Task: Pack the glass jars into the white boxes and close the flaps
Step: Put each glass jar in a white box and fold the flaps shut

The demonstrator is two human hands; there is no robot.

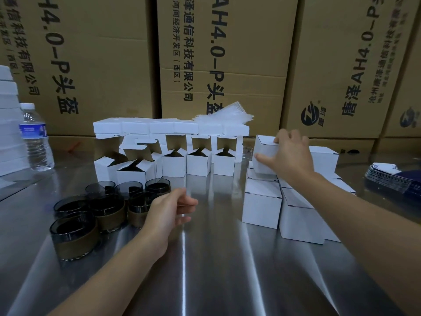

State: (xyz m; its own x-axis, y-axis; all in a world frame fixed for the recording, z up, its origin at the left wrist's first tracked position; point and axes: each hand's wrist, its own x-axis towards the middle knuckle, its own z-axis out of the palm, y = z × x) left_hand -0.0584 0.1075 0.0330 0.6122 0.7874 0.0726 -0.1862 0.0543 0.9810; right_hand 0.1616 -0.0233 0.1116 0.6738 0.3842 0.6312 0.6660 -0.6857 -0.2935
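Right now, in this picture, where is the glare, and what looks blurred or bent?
Head view: bright glare streaks run down the shiny metal table; the left hand is motion-blurred, most at its fingers; the right hand gripping the closed white cardboard box is slightly soft; the tall brown cardboard cartons behind lean outward, a wide-angle distortion.

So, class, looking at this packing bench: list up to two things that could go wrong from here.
1. The right hand grips the top box on an uneven stack of closed boxes; a nudge might topple them.
2. The left hand hovers beside crowded glass jars; a careless reach could knock them together.
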